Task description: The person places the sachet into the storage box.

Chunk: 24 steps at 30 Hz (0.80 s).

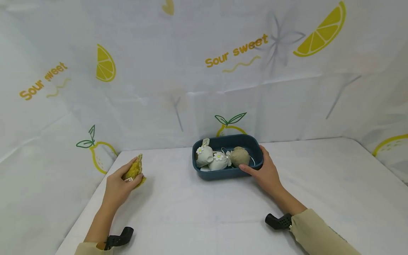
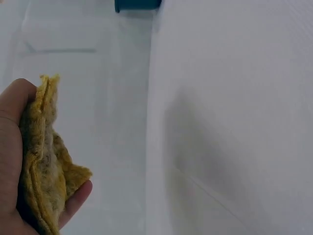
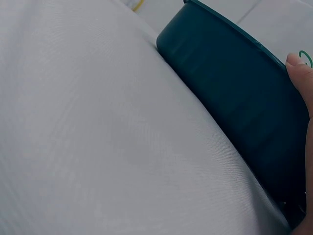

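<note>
My left hand (image 1: 118,187) holds a folded, fuzzy yellow cloth (image 1: 135,169) above the left side of the table. A small white label shows on it, and in the left wrist view the cloth (image 2: 41,147) has a greyish inner face between thumb and fingers. With thumb on the front rim and fingers round the right end, my right hand (image 1: 266,173) grips a dark teal rectangular tub (image 1: 220,175). Inside it lie a white pouch with a daisy (image 1: 204,157), another daisy pouch (image 1: 218,161) and a round beige bundle (image 1: 239,157). The right wrist view shows the tub's side wall.
A white cloth covers the table (image 1: 191,212) and a white printed sheet (image 1: 159,71) hangs behind it, close to the tub's back edge. Black wrist devices, one on the left wrist (image 1: 119,239) and one on the right (image 1: 278,222), stick out over the table.
</note>
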### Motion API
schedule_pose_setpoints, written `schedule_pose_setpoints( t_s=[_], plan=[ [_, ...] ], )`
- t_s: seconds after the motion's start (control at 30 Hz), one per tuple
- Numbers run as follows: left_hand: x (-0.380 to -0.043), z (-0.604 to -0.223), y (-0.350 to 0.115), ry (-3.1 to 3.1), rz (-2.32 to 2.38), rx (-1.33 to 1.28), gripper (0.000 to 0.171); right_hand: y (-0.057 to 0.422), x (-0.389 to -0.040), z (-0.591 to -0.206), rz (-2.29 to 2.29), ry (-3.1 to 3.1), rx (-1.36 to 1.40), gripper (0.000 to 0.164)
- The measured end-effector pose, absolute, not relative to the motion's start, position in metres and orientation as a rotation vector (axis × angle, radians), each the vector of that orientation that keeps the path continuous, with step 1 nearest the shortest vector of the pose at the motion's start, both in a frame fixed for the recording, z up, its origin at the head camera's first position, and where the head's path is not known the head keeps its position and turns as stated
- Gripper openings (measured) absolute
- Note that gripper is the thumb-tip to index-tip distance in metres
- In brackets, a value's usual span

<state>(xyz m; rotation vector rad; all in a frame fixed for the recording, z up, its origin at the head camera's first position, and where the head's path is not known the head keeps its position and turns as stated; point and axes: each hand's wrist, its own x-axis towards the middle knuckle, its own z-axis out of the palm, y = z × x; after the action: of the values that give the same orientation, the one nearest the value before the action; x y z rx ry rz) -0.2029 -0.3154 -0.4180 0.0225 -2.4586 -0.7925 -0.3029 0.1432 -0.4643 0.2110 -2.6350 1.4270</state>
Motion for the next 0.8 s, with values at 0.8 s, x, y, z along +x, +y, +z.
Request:
schedule_pose_setpoints(
  t_s=[0.8],
  plan=[
    [-0.296,-0.352,-0.135,-2.614,-0.941,-0.507,0.056,0.144,-0.306,-0.468,1.429,-2.613,0.236,0.108]
  ],
)
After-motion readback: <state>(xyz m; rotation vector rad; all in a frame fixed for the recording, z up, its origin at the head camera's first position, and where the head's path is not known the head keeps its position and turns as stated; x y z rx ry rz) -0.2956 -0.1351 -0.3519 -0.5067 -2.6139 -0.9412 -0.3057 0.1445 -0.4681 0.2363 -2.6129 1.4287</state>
